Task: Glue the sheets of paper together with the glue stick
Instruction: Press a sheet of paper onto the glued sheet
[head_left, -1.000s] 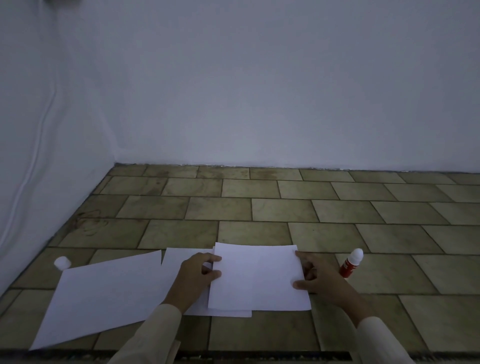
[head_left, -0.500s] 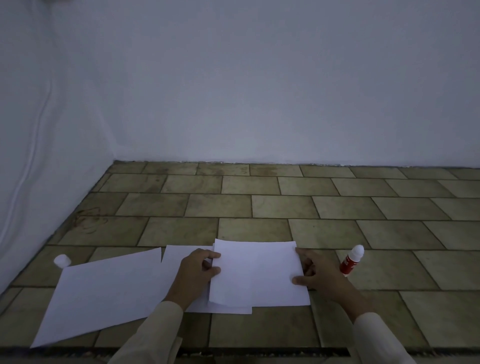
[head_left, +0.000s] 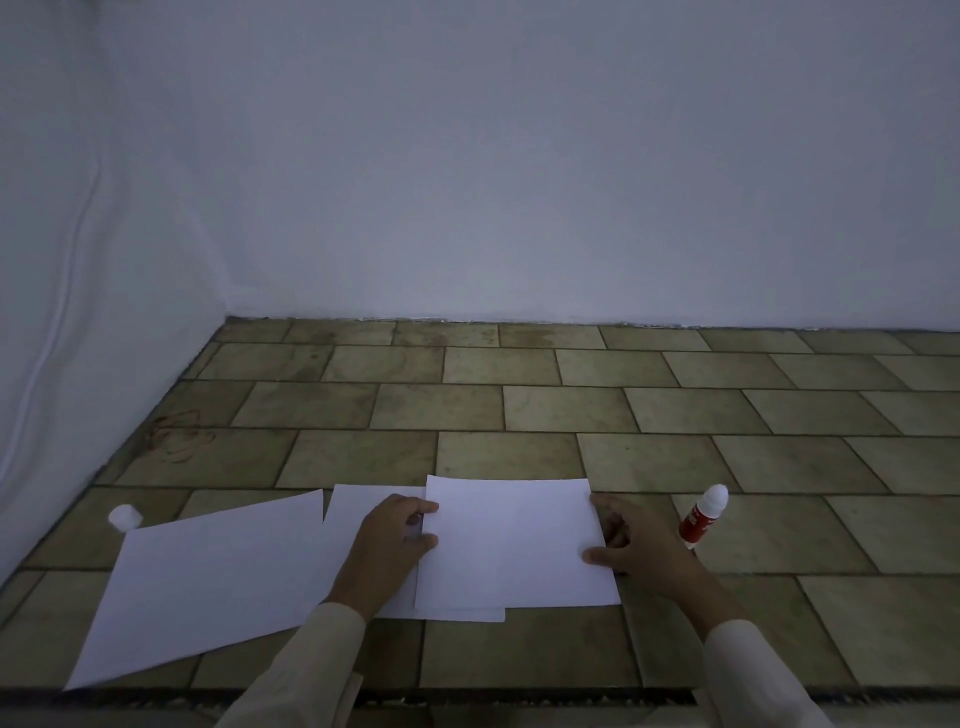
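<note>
On the floor (head_left: 519, 410), the top sheet (head_left: 514, 540) covers the second sheet's (head_left: 363, 506) right part. The third sheet (head_left: 218, 582) lies left, the cap (head_left: 124, 517) at its far corner, the glue stick (head_left: 702, 519) right.

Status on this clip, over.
Left hand pinches left edge of top white paper sheet; right hand presses its right edge. Red-and-white glue stick sits untouched on tiled floor. Nothing blocking.

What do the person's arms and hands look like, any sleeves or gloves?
Both arms are in long, loose, cream-coloured sleeves, the left sleeve and the right sleeve, which end at the wrists. The left hand and right hand are bare: no gloves and no watch in view.
</note>
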